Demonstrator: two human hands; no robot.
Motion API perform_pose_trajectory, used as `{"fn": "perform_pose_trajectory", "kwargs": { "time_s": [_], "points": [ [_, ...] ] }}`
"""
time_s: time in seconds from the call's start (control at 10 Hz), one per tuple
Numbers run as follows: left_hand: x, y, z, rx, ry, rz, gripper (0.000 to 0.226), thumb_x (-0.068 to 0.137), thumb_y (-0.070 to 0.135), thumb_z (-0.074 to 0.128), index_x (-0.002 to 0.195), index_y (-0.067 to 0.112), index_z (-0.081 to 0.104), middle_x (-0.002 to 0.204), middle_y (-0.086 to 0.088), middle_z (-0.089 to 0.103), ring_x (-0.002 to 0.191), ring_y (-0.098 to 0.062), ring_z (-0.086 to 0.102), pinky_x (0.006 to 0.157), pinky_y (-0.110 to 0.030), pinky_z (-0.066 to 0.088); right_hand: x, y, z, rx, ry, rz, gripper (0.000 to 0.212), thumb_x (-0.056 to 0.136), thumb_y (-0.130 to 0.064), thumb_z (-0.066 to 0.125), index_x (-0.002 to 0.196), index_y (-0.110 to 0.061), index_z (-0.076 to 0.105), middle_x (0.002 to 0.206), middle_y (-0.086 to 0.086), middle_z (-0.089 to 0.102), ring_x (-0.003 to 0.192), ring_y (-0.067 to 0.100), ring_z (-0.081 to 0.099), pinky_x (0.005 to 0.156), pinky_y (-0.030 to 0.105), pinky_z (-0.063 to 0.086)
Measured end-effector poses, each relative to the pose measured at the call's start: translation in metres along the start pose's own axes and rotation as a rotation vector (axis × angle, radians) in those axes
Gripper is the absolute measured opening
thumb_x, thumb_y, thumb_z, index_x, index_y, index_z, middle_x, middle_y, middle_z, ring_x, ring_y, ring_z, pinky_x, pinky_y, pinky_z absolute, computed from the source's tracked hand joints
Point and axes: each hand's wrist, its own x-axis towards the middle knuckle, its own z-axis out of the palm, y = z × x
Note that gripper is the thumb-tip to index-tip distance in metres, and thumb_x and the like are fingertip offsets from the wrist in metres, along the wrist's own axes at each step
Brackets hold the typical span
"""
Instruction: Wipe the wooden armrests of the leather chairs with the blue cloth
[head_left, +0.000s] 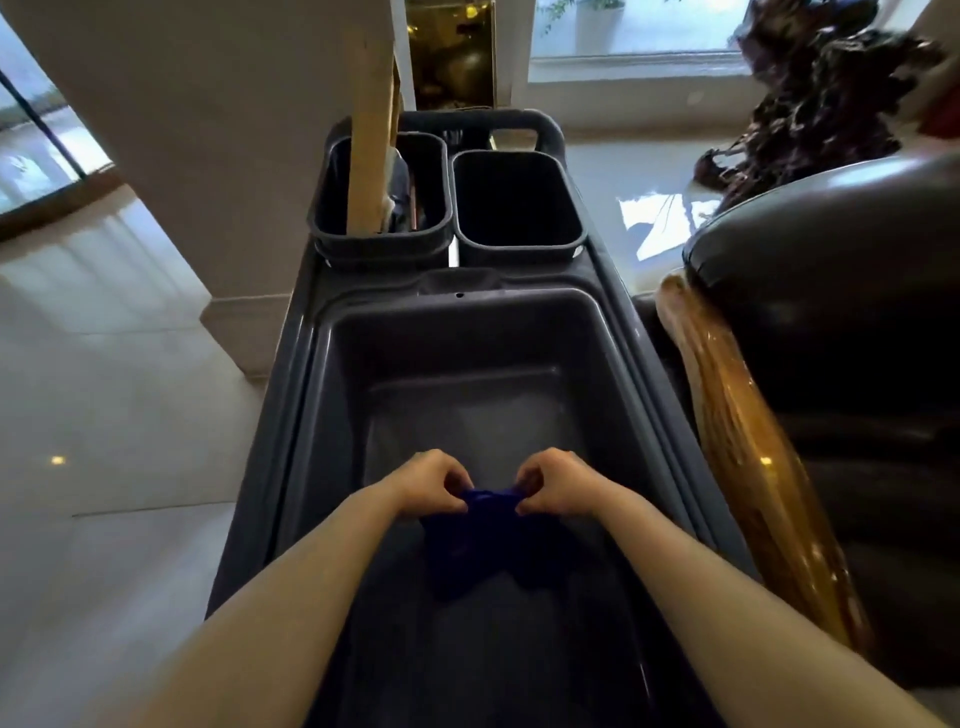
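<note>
Hands meet over the big grey tub (332, 374) of a cleaning cart (270, 415), near its close end. The left hand (434, 480) and the right hand (558, 480) each have their fingers pinched together on the top edge of the blue cloth (483, 540), one at either upper corner, and the rest of the dark blue fabric hangs bunched below them inside the tub. Both bare forearms reach in from the near edge of the cart.

At the cart's far end sit two smaller dark bins side by side: the left bin (332, 208) holds a pale wooden handle (369, 130) standing up out of it, and the right bin (569, 208) looks dark inside. Just beside the cart's right edge runs a glossy wooden armrest (737, 441) of a dark leather chair (852, 291), apart from the cloth and from both hands. Shiny pale floor (104, 389) lies along the cart's left side.
</note>
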Motion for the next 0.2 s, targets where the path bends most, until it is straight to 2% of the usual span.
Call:
{"fn": "perform_pose_trajectory", "kwargs": {
  "time_s": [0.1,0.2],
  "points": [
    [0.005,0.000,-0.003,0.049,-0.016,-0.015,0.027,0.076,0.017,0.069,0.103,0.020,0.067,0.098,0.003,0.068,0.088,-0.008,0.062,0.073,-0.019,0.049,0.002,-0.002,0.000,0.000,0.033,0.013,0.025,0.070,-0.017,0.077,0.093,-0.018,0.067,0.089,-0.001,0.069,0.079,0.010,0.061,0.071,0.022,0.047],
    [0.003,0.008,-0.017,0.127,0.062,-0.014,0.038,0.075,0.023,0.072,0.112,0.021,0.062,0.097,0.003,0.066,0.087,-0.009,0.060,0.077,-0.020,0.047,0.000,-0.006,-0.010,0.028,0.095,0.017,0.031,0.071,-0.010,0.074,0.100,-0.011,0.067,0.095,0.004,0.070,0.087,0.016,0.065,0.073,0.022,0.048]
  ]
}}
